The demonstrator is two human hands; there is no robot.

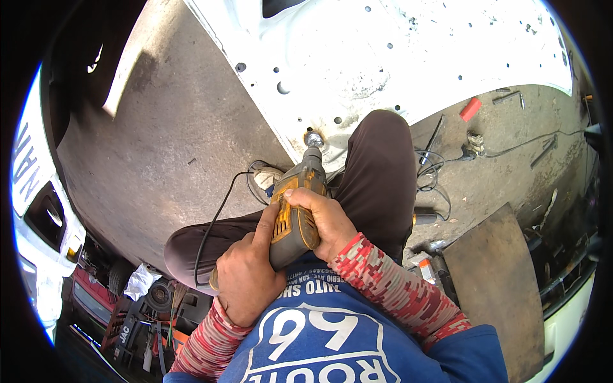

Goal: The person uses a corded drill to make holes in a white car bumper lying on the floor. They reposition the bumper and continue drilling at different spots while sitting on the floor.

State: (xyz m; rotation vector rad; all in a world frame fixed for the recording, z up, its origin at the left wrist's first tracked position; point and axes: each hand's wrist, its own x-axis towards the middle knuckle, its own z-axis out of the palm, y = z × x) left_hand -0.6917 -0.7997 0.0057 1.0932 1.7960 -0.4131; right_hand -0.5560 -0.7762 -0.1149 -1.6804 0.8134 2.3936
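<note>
A worn yellow and grey power drill (295, 220) lies between my two hands, its chuck facing away from me. My left hand (248, 271) is closed round its rear and handle, index finger stretched along the body. From the other side, my right hand (325, 220) wraps its fingers and thumb over the housing. The chuck end meets a bare, shiny spot (313, 139) ringed with brown near the edge of a large white metal panel (332, 57). Whatever sits in the chuck is too small to make out. A black cord (219, 217) curves off to the left of the drill.
Round holes and dark specks dot the panel, and my knees flank its near corner. On the concrete floor (153, 159) to the right lie a red block (470, 109), looped cable (434, 171) and a brown board (501, 293). Vehicle parts (137, 319) clutter the lower left.
</note>
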